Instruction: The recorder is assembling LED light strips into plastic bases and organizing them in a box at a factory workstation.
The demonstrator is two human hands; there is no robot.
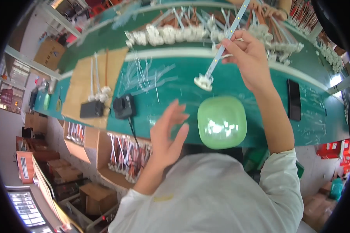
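Beyond the green rounded-square piece [222, 112], the right hand [249, 58] pinches a light strip [218, 55], white end nearest that piece. Left of the piece, the left hand [165, 136] is loosely open, empty. Handling this strip seems the current step; moving it calls for a steady pinch.

A narrow pale strip with small yellow dots [219, 54] slants down from the top edge, right of centre, pinched by the right hand's [249, 54] thumb and fingers; a white plastic connector piece [203, 82] hangs at its lower end. The left hand [167, 130], blurred, spreads its fingers near the centre, holding nothing. Right of it, a glossy light-green rounded-square dish [221, 112] sits at the green tabletop's [315, 101] near edge. A black rectangular phone [294, 99] lies right.
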